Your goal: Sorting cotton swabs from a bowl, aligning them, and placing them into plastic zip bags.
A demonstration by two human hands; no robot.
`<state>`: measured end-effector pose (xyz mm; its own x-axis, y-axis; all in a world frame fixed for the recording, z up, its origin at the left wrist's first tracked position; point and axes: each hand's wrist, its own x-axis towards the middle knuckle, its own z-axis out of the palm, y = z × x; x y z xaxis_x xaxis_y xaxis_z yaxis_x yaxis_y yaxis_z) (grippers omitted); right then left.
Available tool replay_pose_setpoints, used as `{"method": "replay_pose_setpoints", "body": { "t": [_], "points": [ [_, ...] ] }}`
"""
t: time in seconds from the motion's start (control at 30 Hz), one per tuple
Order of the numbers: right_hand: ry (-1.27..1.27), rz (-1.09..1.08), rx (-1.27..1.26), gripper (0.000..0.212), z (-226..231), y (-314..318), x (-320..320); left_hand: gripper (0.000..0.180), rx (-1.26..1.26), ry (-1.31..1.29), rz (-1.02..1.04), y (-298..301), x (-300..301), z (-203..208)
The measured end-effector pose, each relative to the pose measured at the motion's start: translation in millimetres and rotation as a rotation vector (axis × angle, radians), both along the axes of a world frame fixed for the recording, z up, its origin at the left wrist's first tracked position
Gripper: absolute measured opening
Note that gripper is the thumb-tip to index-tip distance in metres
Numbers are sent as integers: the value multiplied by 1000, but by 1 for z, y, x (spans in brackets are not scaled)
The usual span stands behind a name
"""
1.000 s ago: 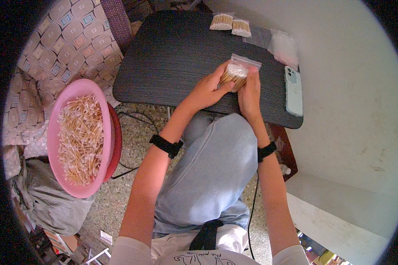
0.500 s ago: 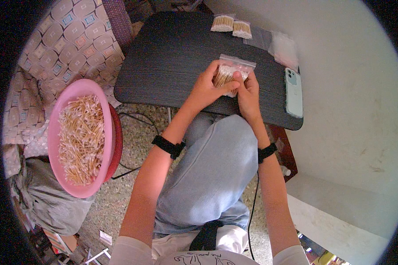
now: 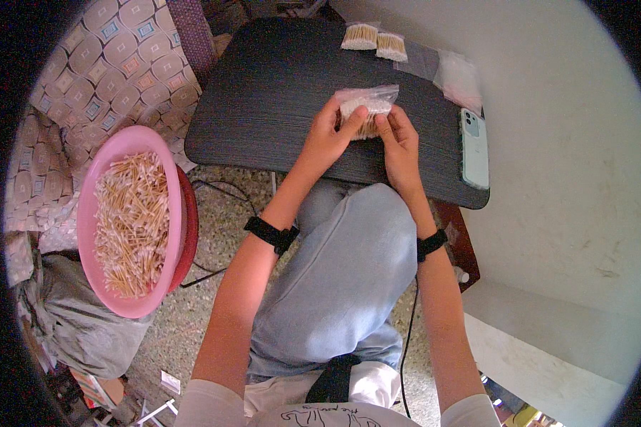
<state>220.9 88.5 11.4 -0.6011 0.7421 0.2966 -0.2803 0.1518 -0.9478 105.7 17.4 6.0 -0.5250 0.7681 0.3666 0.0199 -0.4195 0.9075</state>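
Observation:
Between my two hands is a small clear zip bag of cotton swabs (image 3: 367,125), held over the near side of the dark table (image 3: 263,107). My left hand (image 3: 329,135) grips its left side, thumb across the front. My right hand (image 3: 400,142) pinches the right side with the thumb on the front; some of its fingers are behind the bag. The bag's clear top flap sticks up above the white swab tips. At the far edge of the table lie two filled bags of cotton swabs (image 3: 360,37).
A pink basin (image 3: 87,235) heaped with loose cotton swabs (image 3: 132,224) stands to my left. Flat empty clear bags (image 3: 457,77) lie at the table's far right, by the wall (image 3: 563,142). A pale phone (image 3: 474,153) rests on the right edge. A black cable (image 3: 224,188) crosses the floor.
The bag has shifted slightly up and left and turned, so its flap now tilts up to the right. My left thumb has moved up the bag's front; both hands still hold it.

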Motion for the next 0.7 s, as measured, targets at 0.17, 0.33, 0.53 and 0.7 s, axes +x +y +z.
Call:
{"method": "replay_pose_setpoints", "body": {
  "t": [0.17,0.33,0.53,0.7],
  "points": [
    [22,6,15,21,2,-2,1,26,6,11,-3,-3,-1,2],
    [60,25,-48,17,2,-2,1,23,-55,205,79,-2,-4,0],
    [73,15,-47,17,2,-1,2,22,-64,79,106,-4,3,2],
    [79,-67,-161,17,1,-6,3,19,-17,-148,73,-7,5,2]
  ]
}}
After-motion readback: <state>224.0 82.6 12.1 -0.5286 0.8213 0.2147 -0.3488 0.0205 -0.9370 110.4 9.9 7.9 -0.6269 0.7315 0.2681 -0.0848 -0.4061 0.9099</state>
